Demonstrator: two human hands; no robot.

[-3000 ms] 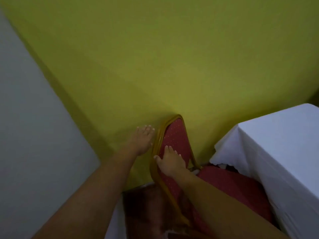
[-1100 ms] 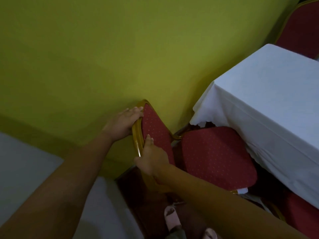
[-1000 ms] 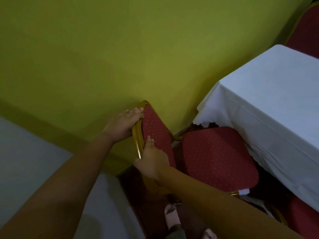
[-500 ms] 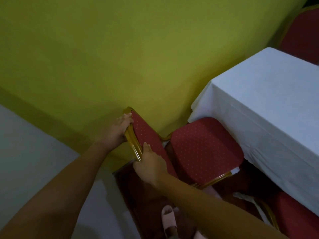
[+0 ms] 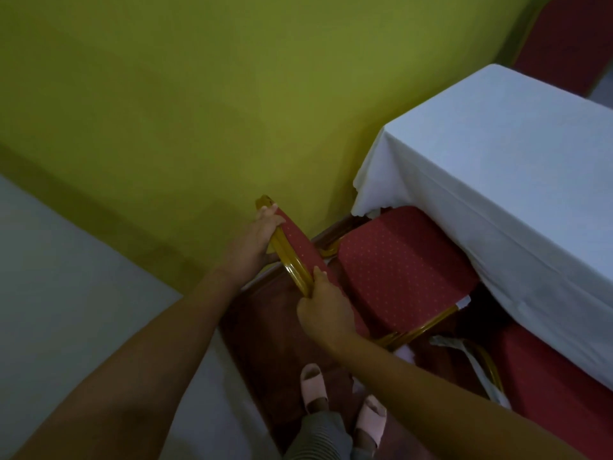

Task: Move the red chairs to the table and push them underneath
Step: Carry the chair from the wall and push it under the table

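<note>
Yellow-green wall filled the left and top of the view, meeting a pale floor along a darker skirting band, and the red chair stood close in front of it. The left hand was wrapped over the upper end of the gold backrest frame, fingers curled onto the red padding, while the right hand was closed round the lower end of the same rail, thumb lying along it. Holding both ends of the backrest probably let the person steer the chair straight and keep it from swinging toward the wall. The seat pointed at the table, whose white tablecloth hung low; the far edge of the seat was already tucked beneath the cloth's scalloped corner, most of the cushion lying in the open. Judged from that, the push was partly done. Room was tight: the wall sat just behind the backrest's top, and the drooping cloth could catch on the seat. A second red chair stood under the table edge at lower right, near the first chair's front leg, so a straight push seemed safest. The person's slippered feet stood on dark red carpet just behind the chair. Another red chair back showed at the far top right.
</note>
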